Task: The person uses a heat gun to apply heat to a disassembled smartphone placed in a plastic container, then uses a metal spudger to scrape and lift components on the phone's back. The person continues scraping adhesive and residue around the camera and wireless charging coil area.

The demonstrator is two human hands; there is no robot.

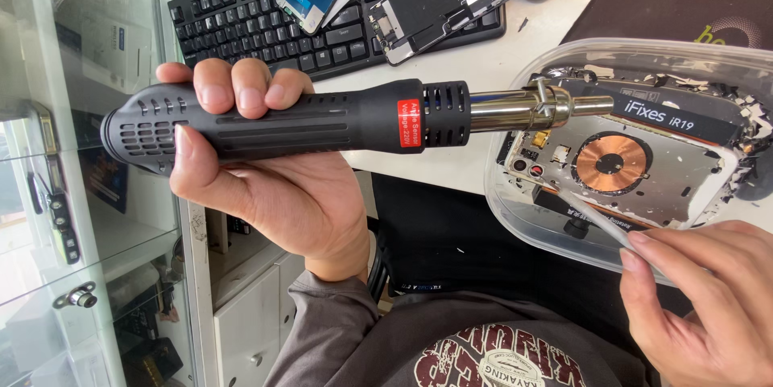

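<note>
Head view: the left hand (pixel 266 186) is wrapped tight around the black heat gun (pixel 290 123); its long axis runs level, metal nozzle (pixel 531 107) reaching over the opened phone (pixel 620 165) in the clear tray (pixel 515 202); the right hand (pixel 708 298), nearer the phone, pinches a thin clear pick (pixel 596 222) against it.

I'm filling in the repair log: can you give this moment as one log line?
left hand: grips black heat gun | nozzle over opened phone back in clear plastic tray | right hand: holds thin clear pry strip

1 head view, looking steeply down, close over desk edge (pixel 483 73).
</note>
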